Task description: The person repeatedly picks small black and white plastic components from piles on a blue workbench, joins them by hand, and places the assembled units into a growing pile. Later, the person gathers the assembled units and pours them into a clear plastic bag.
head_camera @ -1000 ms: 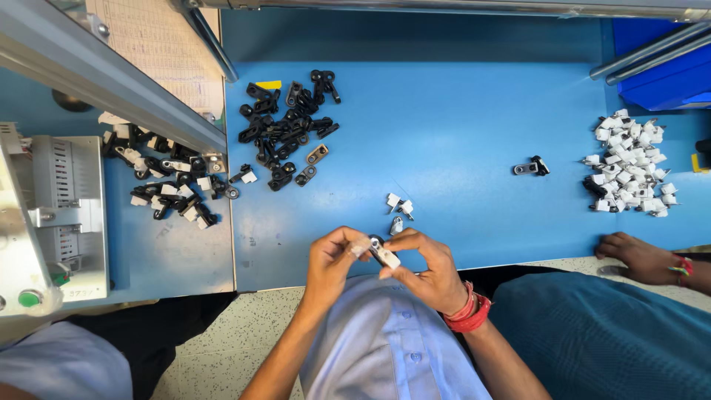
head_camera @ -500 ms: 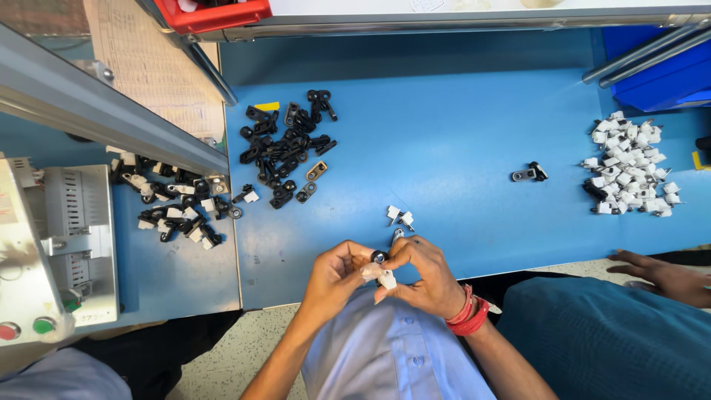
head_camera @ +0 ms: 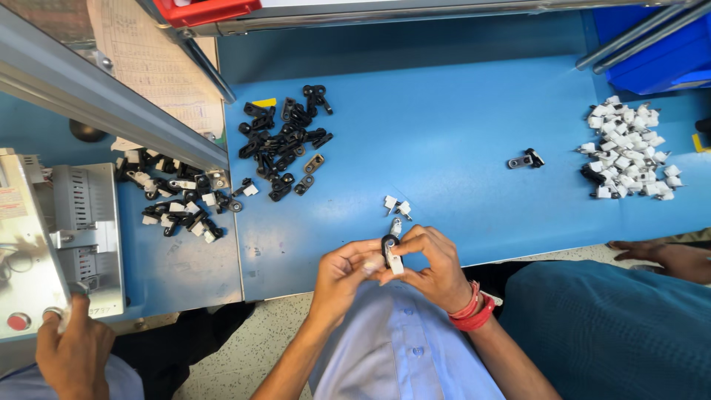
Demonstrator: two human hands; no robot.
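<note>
Above the near edge of the blue worktable (head_camera: 459,178), the left hand (head_camera: 342,272) and the right hand (head_camera: 433,265) pinched together one small black-and-white plastic clip part (head_camera: 391,252), fingertips closed on it, with a heap of black plastic pieces (head_camera: 285,141) lying well beyond.

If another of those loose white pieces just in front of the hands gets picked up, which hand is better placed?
Probably the right hand. The loose white pieces lie just beyond its fingers, slightly nearer than to the left hand. Both hands pinch the small black-and-white part, so either must let go first.
</note>
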